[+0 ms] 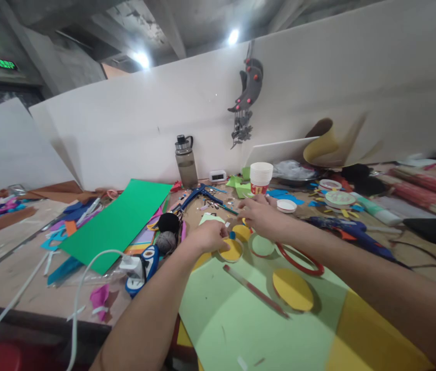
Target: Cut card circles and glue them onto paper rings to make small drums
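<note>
My left hand [211,236] has its fingers closed at the rim of a round white-edged lid [231,251] with a yellow disc inside. A small blue piece [232,235] shows at the lid's far edge. My right hand [262,214] is just beyond, fingers bent downward; a tiny yellow and blue bit shows at its fingertips, too small to name. Below it lie another yellow disc [242,233] and a round lid with a pale green inside [261,245]. Nearer me, a pencil [256,291] and a yellow oval [292,289] rest on pale green paper [225,330].
A red ring [320,270] lies under my right forearm. At left are a green sheet [119,221] and a power strip [151,260] with a white cable. Behind stand a water bottle [186,165] and stacked paper cups [260,178]. A blue glue gun [337,225] lies at right.
</note>
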Demonstrator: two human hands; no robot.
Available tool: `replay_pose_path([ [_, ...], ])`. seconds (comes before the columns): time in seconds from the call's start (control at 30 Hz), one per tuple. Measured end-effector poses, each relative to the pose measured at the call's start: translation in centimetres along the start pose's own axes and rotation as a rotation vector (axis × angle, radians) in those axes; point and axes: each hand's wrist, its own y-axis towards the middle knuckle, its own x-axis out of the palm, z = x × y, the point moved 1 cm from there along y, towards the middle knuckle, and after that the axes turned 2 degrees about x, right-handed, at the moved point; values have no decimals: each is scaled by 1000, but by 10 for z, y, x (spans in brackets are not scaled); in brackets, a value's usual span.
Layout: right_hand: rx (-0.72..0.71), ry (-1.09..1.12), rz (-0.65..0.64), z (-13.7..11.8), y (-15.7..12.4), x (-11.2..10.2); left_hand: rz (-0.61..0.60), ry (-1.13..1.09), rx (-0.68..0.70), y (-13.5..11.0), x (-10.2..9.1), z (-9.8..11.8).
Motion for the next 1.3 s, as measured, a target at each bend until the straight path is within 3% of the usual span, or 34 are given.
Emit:
replay_pose_path([
  [0.17,-70,-132,-213,-7,23,-7,-15,22,-2,1,1,-1],
  [0.4,14,-284,-257,-11,31,-21,13,26,-20,3,3,-4],
  [0.67,-70,-190,-571,-22,40,-14,-81,148,-24,3,2,-3],
  [0.83,-63,-194,-596,-18,45,-10,-72,148,-23,3,2,-3],
  [1.03,15,-214,-476,-5,52,-11,-61,117,-45,3,3,-4],
  [1.3,-45,-169,-609,-14,46,-12,-59,120,-32,3,3,-6],
])
